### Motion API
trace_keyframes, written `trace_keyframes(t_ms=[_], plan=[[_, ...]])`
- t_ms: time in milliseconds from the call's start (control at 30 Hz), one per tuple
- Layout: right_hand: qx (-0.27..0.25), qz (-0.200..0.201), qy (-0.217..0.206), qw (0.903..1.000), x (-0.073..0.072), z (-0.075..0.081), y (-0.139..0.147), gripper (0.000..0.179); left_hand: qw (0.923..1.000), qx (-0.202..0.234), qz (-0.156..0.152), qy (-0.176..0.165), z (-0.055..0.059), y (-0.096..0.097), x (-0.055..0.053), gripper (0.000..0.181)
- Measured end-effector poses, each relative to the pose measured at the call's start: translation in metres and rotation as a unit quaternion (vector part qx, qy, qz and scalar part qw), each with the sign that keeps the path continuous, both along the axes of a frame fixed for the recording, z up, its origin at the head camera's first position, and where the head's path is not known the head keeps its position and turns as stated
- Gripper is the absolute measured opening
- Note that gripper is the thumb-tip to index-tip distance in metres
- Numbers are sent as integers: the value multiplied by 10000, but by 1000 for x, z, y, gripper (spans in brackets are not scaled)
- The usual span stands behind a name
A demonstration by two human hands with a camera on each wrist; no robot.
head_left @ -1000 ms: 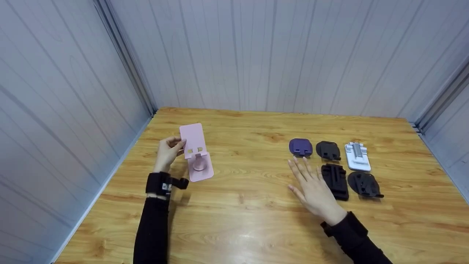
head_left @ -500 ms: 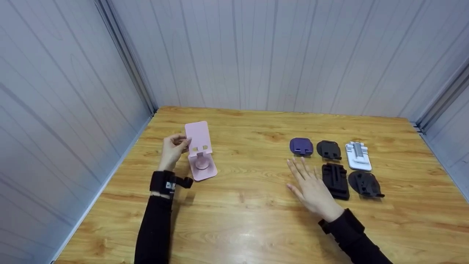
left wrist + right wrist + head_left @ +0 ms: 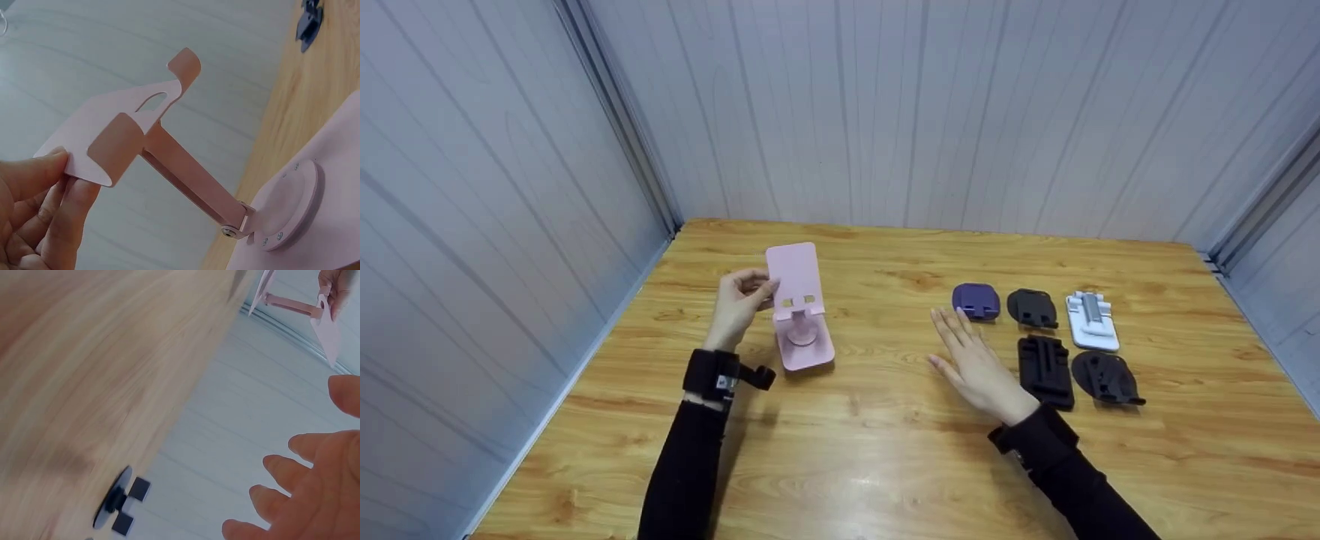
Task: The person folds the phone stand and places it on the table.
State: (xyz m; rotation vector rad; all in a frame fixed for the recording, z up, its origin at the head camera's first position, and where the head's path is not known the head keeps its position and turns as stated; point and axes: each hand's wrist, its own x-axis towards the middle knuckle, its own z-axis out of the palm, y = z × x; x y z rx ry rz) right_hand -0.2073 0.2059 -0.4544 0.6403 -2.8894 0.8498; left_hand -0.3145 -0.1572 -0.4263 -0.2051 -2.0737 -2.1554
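Observation:
A pink phone stand [image 3: 796, 279], unfolded with its plate, arm and base in view, is pinched by my left hand [image 3: 739, 307] at the left edge of the upper plate. In the left wrist view, thumb and fingers grip a corner of that plate [image 3: 84, 126], and the hinged arm [image 3: 194, 180] runs down to the round pivot on the base. The base appears to be off the table. My right hand [image 3: 979, 367] holds nothing; its fingers are extended, with the fingertips near the lower left edge of a folded purple phone stand [image 3: 976, 301].
Right of the purple stand lie a dark grey folded stand [image 3: 1032, 308] and a white one [image 3: 1092, 322]. In front are a black rectangular stand [image 3: 1045, 371] and a black round-based one [image 3: 1107, 377]. Pale panel walls [image 3: 885, 112] border the wooden table [image 3: 855, 465].
My left hand has moved right, carrying the pink phone stand. The right hand has shifted slightly left, away from the black rectangular stand. The folded stands have stayed put.

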Motion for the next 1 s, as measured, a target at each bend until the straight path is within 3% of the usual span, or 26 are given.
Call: trace_keyframes(t_ms=[267,433,567,833,933,1000], plan=[[-897,235,-562,9941,-20,-5,-16,67,9993,93,-354,77,7,30,14,6],[-1637,72,-1193,9792,-27,-10,-20,68,9973,159,-704,126,6,50,23,6],[-2499,25,-1858,9503,-29,-14,-19,67,9942,71,-1055,213,5,66,31,5],[-3780,432,-3138,8699,-30,-20,-7,68,9888,-38,-1441,392,8,91,49,5],[-3939,566,-3390,8525,-29,-21,-3,66,9865,10,-1585,410,9,97,56,6],[-3990,536,-3443,8482,-29,-22,-2,66,9848,48,-1685,412,10,100,59,6]])
